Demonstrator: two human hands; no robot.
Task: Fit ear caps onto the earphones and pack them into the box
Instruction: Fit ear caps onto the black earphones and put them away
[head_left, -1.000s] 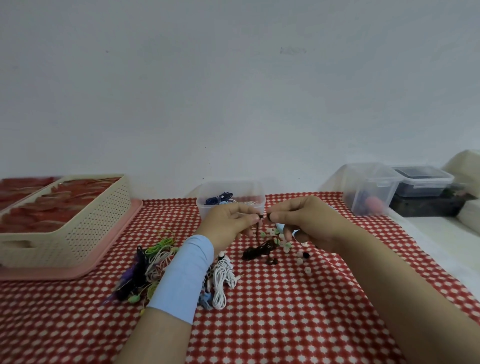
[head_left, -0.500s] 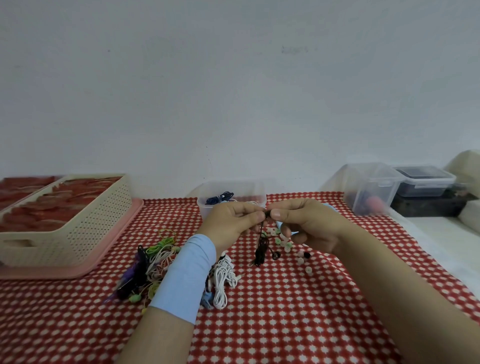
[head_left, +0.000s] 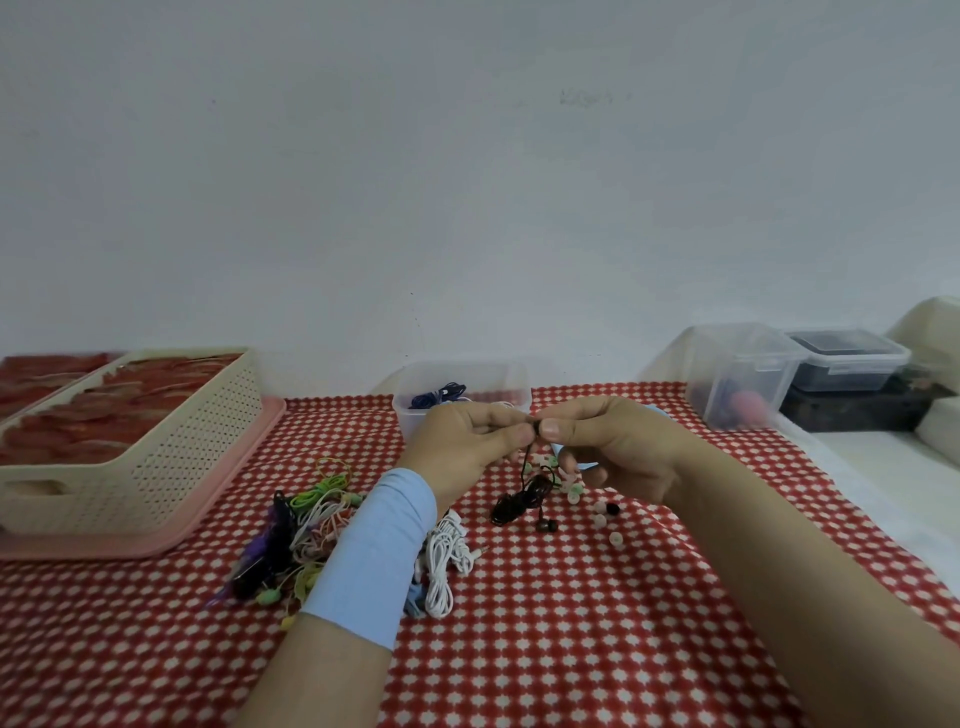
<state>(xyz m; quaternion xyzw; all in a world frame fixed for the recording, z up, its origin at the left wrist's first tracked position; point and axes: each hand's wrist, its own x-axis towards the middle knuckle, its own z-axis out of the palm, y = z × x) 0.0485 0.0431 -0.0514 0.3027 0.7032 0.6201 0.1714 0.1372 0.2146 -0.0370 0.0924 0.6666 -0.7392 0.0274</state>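
1. The left hand (head_left: 467, 441) and right hand (head_left: 613, 447) meet above the counter (head_left: 571, 623), fingertips pinching one bud of the black earphones (head_left: 522, 499)
2. The coiled cord hangs below them, close to the checked cloth
3. Loose ear caps (head_left: 605, 514) lie just beside it; the clear box (head_left: 511, 387) stands behind the hands
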